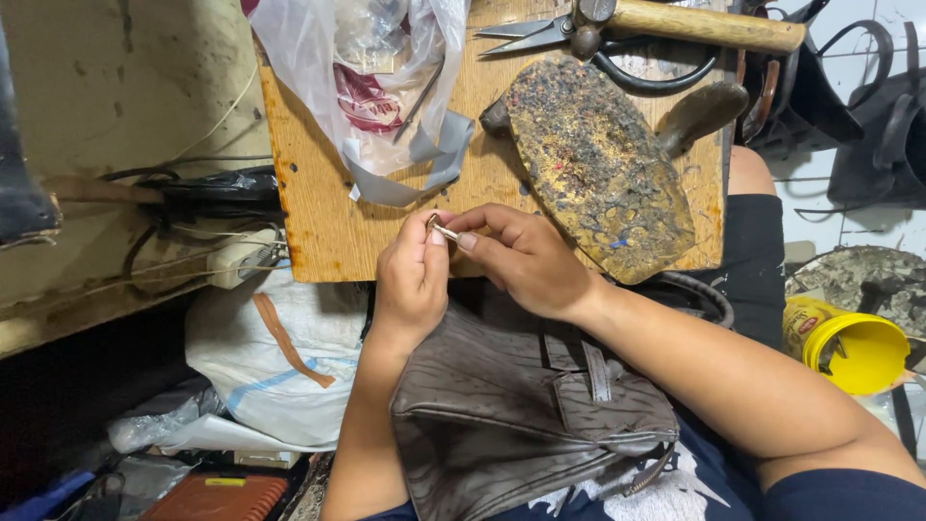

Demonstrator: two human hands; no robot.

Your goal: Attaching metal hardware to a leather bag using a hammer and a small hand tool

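Note:
My left hand (410,280) and my right hand (526,256) meet over the front edge of a wooden board (318,174). Between the fingertips of both hands sits a small silver metal piece (444,230). Which hand bears its weight I cannot tell. A brown leather bag (511,415) rests on my lap below the hands, with a strap and buckle on its front.
On the board lie a paint-stained iron cobbler's last (598,164), a wooden-handled hammer (704,24), scissors (540,34) and a clear plastic bag (376,77). A yellow tin (854,352) stands at the right, dark bags (868,106) hang behind it, and a white sack (280,357) lies lower left.

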